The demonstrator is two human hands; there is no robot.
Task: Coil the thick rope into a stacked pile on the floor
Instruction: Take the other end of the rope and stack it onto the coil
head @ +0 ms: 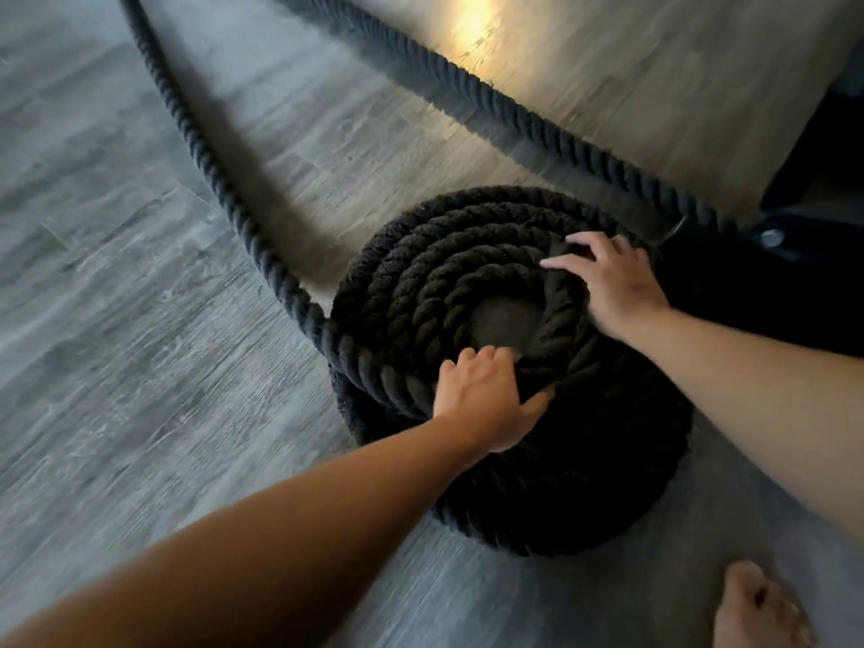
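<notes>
**Bedding a turn on the stack.** The thick rope (219,180) is shown partly coiled. A stacked coil (411,273) of several layers rests on the floor (117,320), just beside a dark equipment base (795,273) toward the floor's right edge. One free run enters the top layer at the coil's left flank and trails off toward the floor's far-left corner. A second run (491,100) passes behind the coil toward the base, and its end is hidden.

The left hand (486,399) is clasped over the near inner turns, with fingers hooked into the central well (505,320) and the thumb outside. The right hand (612,282) is laid with spread, unclenched fingers on the far-right turns; it is judged to press rather than grip. A bare foot (766,610) is planted near the coil's near side.

The step in hand is judged to be the seating of the newest turn. It is best done when the turn is pushed outward and down until it sits squarely over the one beneath, with the well left round and open. Slack should be drawn from the left run before another loop is laid. The rope's twist should be followed, not fought, so that kinks are avoided. A turn left riding inward is likely to topple the stack. Much rope is judged to be not yet coiled.
</notes>
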